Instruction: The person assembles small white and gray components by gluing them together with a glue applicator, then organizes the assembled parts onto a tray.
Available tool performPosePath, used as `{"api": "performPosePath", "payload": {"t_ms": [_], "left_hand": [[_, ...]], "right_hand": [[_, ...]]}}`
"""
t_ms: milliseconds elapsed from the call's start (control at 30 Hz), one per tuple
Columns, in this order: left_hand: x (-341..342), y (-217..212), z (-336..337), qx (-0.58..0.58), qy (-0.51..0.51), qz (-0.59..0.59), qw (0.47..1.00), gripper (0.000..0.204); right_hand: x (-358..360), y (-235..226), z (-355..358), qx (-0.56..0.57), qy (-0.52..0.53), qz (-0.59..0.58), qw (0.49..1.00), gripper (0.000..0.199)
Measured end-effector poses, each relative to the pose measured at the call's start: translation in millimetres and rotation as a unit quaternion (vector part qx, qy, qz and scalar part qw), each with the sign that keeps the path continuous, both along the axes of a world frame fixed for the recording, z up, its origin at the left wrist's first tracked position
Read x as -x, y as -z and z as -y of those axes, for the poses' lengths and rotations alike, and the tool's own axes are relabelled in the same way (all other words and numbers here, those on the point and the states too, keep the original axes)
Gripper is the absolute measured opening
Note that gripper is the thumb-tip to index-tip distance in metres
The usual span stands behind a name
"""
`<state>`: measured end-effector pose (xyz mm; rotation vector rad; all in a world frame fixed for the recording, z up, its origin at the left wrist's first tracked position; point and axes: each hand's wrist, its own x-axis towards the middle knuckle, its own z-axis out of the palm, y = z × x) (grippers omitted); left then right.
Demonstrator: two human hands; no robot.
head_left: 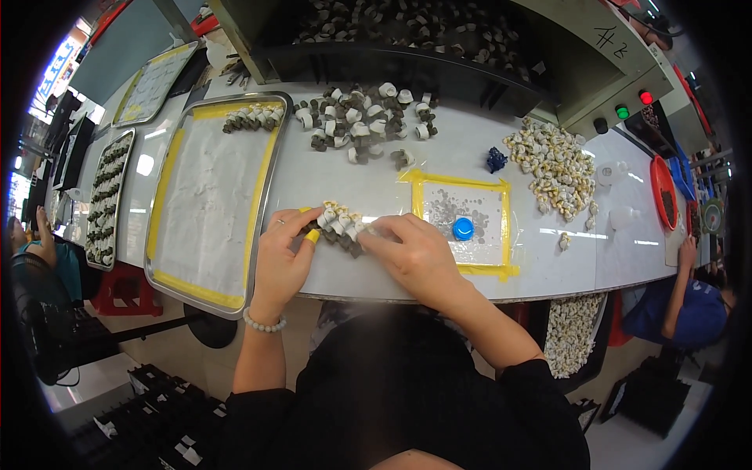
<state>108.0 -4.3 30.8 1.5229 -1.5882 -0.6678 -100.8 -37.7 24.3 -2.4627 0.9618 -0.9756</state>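
A short row of small white-and-dark moulded parts stands on the white table close to its front edge, between my two hands. My left hand, with yellow covers on its thumb and a fingertip, closes on the left end of the row. At the right end, my right hand has its fingers bent and pressed against the last parts; its fingertips are slightly blurred. Beyond my hands lies a loose heap of similar white-and-dark parts.
Left of me, a paper-lined metal tray bears one row of parts. To the right are a yellow-taped square, a blue cap, a dark blue lump and a pile of cream pieces. A machine overhangs the back.
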Motion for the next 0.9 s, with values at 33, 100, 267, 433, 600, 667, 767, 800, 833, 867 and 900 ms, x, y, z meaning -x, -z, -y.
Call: {"api": "performPosePath", "payload": {"t_ms": [33, 100, 267, 433, 600, 667, 767, 800, 833, 867, 900], "left_hand": [[0, 0, 0, 0.0, -0.001, 0.001, 1.0, 0.036], [1, -1, 0, -0.019, -0.029, -0.003, 0.999, 0.037], [8, 0, 1, 0.009, -0.052, 0.007, 0.999, 0.038], [5, 0, 0, 0.042, -0.005, 0.071, 0.997, 0.036], [5, -5, -2, 0.045, 0.046, 0.084, 0.994, 0.036], [14, -10, -4, 0.045, 0.05, 0.105, 0.992, 0.038], [27, -13, -4, 0.034, 0.047, 0.151, 0.987, 0.042], [30, -14, -4, 0.025, 0.041, 0.177, 0.983, 0.044], [30, -12, -4, 0.025, 0.04, 0.179, 0.983, 0.044], [30, -7, -4, 0.033, 0.034, 0.186, 0.981, 0.045], [31, -5, -4, 0.04, 0.027, 0.193, 0.98, 0.047]], "right_hand": [[-1, 0, 0, -0.002, 0.001, 0.002, 1.0, 0.028], [-1, 0, 0, -0.004, 0.0, 0.0, 1.0, 0.028], [0, 0, 0, -0.014, -0.003, 0.005, 1.0, 0.028], [1, -1, 0, -0.019, -0.006, 0.006, 1.0, 0.029], [-2, 0, 1, -0.024, 0.002, 0.008, 1.0, 0.024], [-4, -1, 1, -0.026, 0.006, 0.018, 0.999, 0.021], [-5, -2, 2, -0.052, 0.011, 0.041, 0.998, 0.014], [-5, -3, 3, -0.054, 0.005, 0.038, 0.998, 0.012], [-5, -3, 3, -0.056, -0.001, 0.035, 0.998, 0.011], [-4, -3, 3, -0.055, -0.003, 0.037, 0.998, 0.011], [-4, -3, 3, -0.058, -0.005, 0.039, 0.998, 0.012]]}}
